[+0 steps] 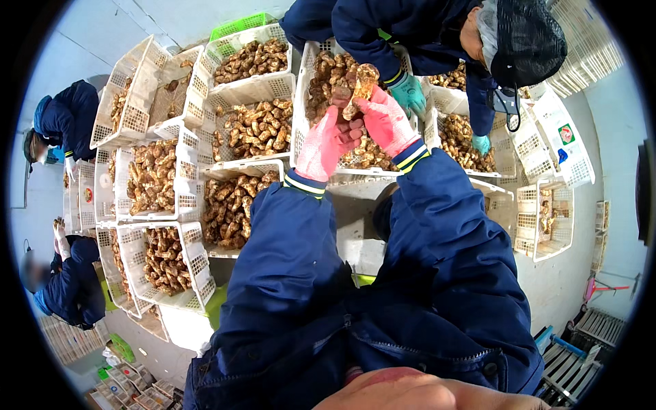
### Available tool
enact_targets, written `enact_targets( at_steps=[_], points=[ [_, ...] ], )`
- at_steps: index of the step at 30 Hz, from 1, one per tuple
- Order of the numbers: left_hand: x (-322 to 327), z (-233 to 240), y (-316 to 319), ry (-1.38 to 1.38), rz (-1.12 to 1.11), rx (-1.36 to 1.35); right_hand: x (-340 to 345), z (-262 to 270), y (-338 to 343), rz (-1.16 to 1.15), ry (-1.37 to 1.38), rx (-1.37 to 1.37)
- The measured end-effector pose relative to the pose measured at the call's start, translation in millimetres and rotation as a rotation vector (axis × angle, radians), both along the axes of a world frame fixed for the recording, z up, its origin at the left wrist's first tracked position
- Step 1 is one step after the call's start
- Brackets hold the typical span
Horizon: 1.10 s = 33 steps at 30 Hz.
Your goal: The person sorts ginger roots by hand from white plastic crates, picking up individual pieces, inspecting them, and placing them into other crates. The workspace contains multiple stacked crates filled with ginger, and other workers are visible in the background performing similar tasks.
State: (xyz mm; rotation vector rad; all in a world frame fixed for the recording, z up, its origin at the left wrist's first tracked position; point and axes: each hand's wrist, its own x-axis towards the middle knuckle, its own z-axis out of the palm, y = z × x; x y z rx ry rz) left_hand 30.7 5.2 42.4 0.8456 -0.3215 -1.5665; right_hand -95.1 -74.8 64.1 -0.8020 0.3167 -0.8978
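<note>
My right hand [383, 120], in a pink glove, grips a thick-stemmed brown and white mushroom [363, 89] upright between thumb and fingers. Close beside it, my left hand [328, 141], also gloved in pink, has its darker-stained fingers curled palm up; whether they touch the mushroom or hold another piece I cannot tell. Both hands are above a white perforated plastic crate [302, 102] filled with similar mushrooms.
More mushroom crates [246, 163] stand to the left, some tilted. Across from me a co-worker [410, 31] in teal gloves reaches into a crate of mushrooms [464, 143]. Two other people [69, 120] work at far left. Stacked crates [584, 46] stand upper right.
</note>
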Motion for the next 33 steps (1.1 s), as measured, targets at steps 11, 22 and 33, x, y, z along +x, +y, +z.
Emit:
enact_targets(
  at_steps=[11, 22, 33],
  points=[
    [9, -4, 3, 0.001, 0.161, -0.019, -11, -19, -14, 0.005, 0.07, -0.018],
    [13, -5, -3, -0.025, 0.135, 0.017, -1, -7, -5, -0.064, 0.481, -0.233],
    [17, 8, -8, 0.396, 0.301, -0.162, -16, 3, -3, -0.142, 0.467, -0.248]
  ],
)
